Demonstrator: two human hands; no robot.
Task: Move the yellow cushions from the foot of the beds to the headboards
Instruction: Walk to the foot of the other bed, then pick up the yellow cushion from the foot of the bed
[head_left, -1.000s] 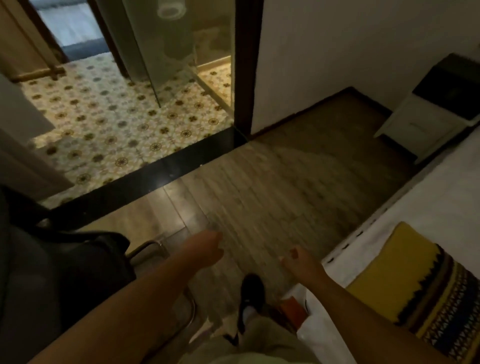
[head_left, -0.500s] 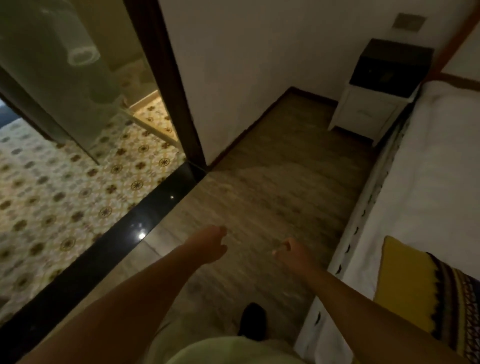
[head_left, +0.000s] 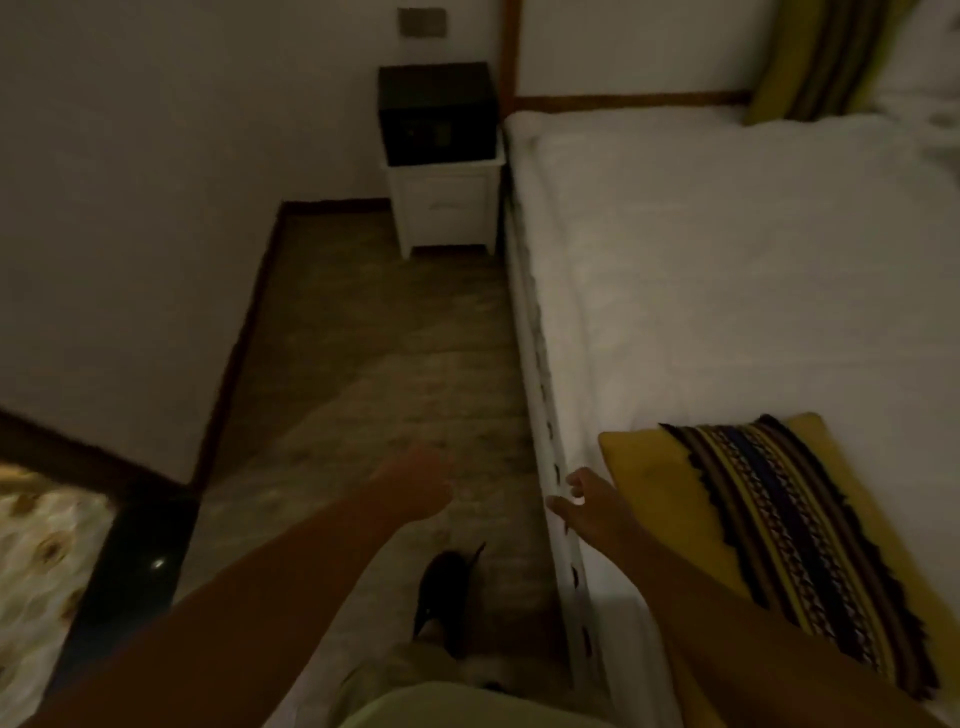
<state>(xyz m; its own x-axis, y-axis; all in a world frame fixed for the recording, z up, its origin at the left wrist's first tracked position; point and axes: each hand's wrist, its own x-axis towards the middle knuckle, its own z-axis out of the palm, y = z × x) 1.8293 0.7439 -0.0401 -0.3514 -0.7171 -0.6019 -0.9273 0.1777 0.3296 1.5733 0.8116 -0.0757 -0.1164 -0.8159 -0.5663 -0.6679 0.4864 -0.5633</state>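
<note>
A yellow cushion with a dark striped band lies flat on the white bed near its foot, at the lower right. A second yellow striped cushion leans upright at the headboard, top right. My right hand hovers at the bed's edge just left of the near cushion, fingers apart, holding nothing. My left hand hangs over the floor with its fingers curled in, empty.
A white nightstand with a dark safe on top stands against the wall beside the bed's head. A wood-floor aisle runs between the wall and the bed. A black threshold and patterned bathroom tiles sit at lower left. My dark shoe is below.
The view has swung right, off the bathroom and onto the bed. The headboard cushion has come into view. My right hand has opened and moved next to the near cushion.
</note>
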